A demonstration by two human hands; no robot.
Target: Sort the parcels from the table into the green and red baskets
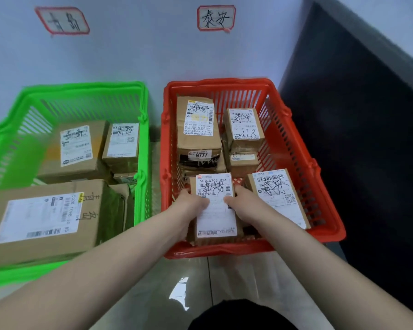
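A small brown parcel (215, 220) with a white label sits low in the near part of the red basket (327, 225). My left hand (192, 206) grips its left side, thumb on the label. My right hand (242, 204) grips its right side the same way. Several other labelled parcels lie in the red basket, one (278, 196) right beside the held one. To the left stands the green basket (142, 163), which holds a large box (45, 220) in front and smaller boxes behind.
Both baskets stand on a glossy tiled floor against a pale wall. Two handwritten signs hang on the wall, one (62, 20) above the green basket and one (216, 17) above the red. A dark panel (367, 139) rises at the right.
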